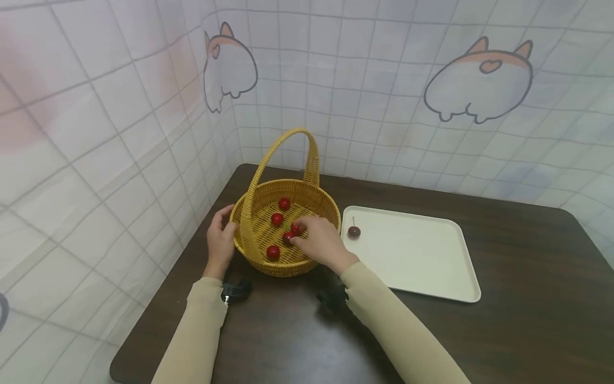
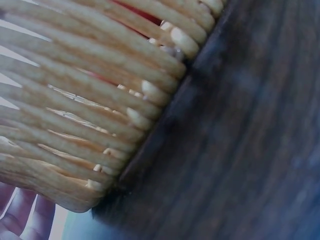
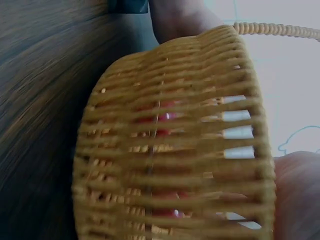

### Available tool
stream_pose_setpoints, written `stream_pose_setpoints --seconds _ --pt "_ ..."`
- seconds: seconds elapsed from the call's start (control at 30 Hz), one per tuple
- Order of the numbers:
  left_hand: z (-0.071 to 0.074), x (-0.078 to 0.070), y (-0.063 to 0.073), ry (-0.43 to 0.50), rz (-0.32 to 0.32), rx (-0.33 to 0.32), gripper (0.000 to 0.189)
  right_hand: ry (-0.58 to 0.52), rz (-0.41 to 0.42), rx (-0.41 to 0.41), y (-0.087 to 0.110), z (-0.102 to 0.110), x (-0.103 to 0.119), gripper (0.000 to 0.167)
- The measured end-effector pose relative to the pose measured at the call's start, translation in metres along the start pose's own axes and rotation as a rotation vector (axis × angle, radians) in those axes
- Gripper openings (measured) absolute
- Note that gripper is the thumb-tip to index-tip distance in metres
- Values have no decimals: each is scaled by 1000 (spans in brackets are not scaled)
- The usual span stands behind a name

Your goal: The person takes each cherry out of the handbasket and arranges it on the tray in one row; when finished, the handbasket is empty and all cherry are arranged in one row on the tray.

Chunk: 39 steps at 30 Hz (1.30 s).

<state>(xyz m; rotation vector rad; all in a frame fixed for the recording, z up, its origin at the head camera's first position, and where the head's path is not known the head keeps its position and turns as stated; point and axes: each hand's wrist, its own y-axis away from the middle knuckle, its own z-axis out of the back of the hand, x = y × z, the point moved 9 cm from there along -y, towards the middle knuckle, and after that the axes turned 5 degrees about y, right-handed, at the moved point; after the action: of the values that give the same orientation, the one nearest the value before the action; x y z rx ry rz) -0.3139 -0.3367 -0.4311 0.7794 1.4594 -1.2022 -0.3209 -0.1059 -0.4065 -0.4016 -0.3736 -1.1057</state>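
Observation:
A yellow wicker basket [image 1: 283,271] with a tall arched handle holds several round red cherries [image 1: 277,219]. At its left side, my left hand [image 1: 221,240] grips the rim, thumb on top and fingers along the outside; some fingers [image 2: 22,215] show below the weave in the left wrist view. My right hand [image 1: 321,240] reaches over the near right rim into the basket. Its thumb and fingers pinch a dark red cherry [image 1: 288,238], low near the woven bottom. In the right wrist view, the basket's wall [image 3: 175,150] hides most of the cherries.
Right of the basket lies a white rectangular tray [image 1: 417,250]. One dark cherry [image 1: 354,232] with a stem sits near its left edge. The dark wooden table [image 1: 278,330] meets patterned cloth walls [image 1: 364,106] at the back and left.

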Motion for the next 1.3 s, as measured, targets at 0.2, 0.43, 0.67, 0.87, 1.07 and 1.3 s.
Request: stream_pose_setpoints --seconds 0.2,0.43,0.67,0.87,1.07,1.3 --pt "-4 -2 1 -12 7 10 46 57 -54 111 -12 -14 -2 32" --pt "-5 -1 2 -12 36 21 47 98 -88 173 -19 -22 -4 19" --pt "-6 -2 1 -4 21 26 47 147 -28 195 -20 -28 1 26" --pt "-6 0 0 -2 19 25 47 165 -7 207 -18 -32 2 26" --pt "-5 1 1 -14 23 24 46 175 -13 208 -17 -34 2 21" --pt "-4 -3 2 -3 17 28 46 196 28 244 -16 -38 9 24"
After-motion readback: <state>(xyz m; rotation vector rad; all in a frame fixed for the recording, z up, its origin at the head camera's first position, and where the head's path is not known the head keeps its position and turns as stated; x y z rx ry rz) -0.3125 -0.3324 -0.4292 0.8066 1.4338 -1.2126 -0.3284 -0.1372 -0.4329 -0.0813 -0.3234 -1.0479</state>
